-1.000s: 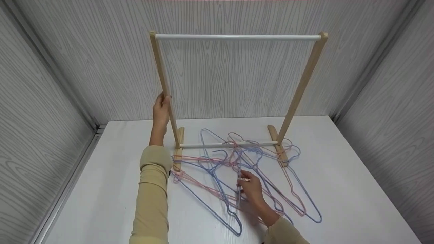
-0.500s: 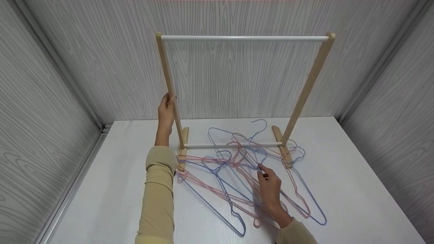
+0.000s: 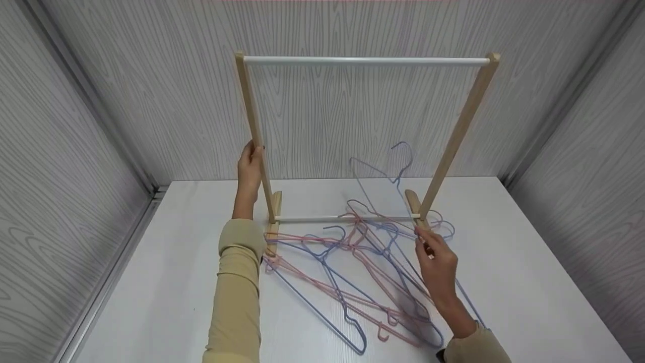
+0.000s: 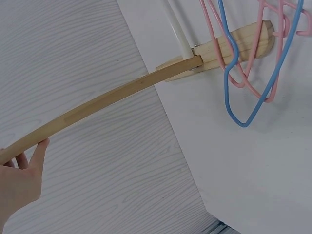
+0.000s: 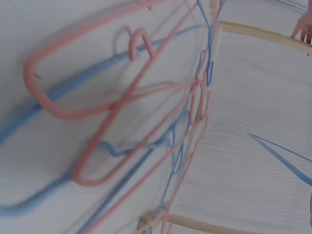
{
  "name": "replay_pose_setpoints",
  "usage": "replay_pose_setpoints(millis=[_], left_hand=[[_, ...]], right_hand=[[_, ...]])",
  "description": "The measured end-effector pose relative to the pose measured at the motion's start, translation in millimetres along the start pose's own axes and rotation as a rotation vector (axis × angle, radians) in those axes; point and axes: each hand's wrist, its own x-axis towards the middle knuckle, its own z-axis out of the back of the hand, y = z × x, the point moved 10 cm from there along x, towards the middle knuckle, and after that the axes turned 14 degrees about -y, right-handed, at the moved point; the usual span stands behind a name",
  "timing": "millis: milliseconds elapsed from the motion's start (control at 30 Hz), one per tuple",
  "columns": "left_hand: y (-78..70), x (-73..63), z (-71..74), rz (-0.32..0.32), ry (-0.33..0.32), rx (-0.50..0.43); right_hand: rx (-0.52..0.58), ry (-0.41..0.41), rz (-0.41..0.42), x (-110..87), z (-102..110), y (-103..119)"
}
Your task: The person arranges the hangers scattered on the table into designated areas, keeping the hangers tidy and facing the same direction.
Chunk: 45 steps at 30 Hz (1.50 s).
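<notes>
My left hand (image 3: 249, 169) grips the left wooden post (image 3: 247, 98) of a small garment rack, around its middle; in the left wrist view, thumb and fingers lie on either side of that post (image 4: 102, 100). With my right hand (image 3: 438, 264) I pinch one blue clothes hanger (image 3: 397, 180) by its side, near the foot of the right post (image 3: 461, 131). It is raised off the heap, hook upward, behind the rack's lower bar. Below lie several tangled pink and blue hangers (image 5: 112, 105). Part of the held hanger is hidden behind my right hand.
A white rod (image 3: 363, 61) joins the posts at the top, and a thinner white bar (image 3: 312, 219) joins them near the feet. The heap overlaps the lower bar and both wooden feet. Grey wood-patterned walls (image 3: 101, 60) enclose the white table (image 3: 151, 282) on three sides.
My right hand has moved right and away from me, lifting the blue hanger out of the heap so its hook rises beyond the lower bar. My left hand stays on the post.
</notes>
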Motion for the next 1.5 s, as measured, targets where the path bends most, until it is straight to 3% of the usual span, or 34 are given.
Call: replay_pose_setpoints(millis=[200,300,400,567,967,1133,1300,1500], left_hand=[[1.5,1.4,3.1,-0.016,-0.009,0.038],[-9.1,-5.5,5.0,-0.007,-0.007,0.034],[-10.7,-7.0,6.0,0.002,-0.003,0.017],[0.5,0.6,5.4,-0.030,-0.018,0.031],[-1.3,1.0,1.5,-0.040,-0.012,0.040],[-1.9,2.1,1.8,-0.050,-0.015,0.044],[-1.7,0.4,2.3,-0.023,-0.002,0.054],[-18.6,-13.0,3.6,0.014,0.009,0.025]], right_hand=[[-0.021,-0.046,0.006,37.3,18.6,6.3],[-0.038,-0.060,0.011,55.1,23.2,14.1],[-0.041,-0.075,0.038,70.7,26.0,17.3],[-0.047,-0.094,0.080,94.4,31.5,16.2],[-0.080,-0.095,0.071,151.1,32.9,23.9],[-0.142,-0.077,0.031,162.6,29.8,14.5],[-0.192,-0.043,-0.028,162.1,26.8,-2.2],[-0.211,-0.025,-0.052,157.2,26.8,-15.1]])
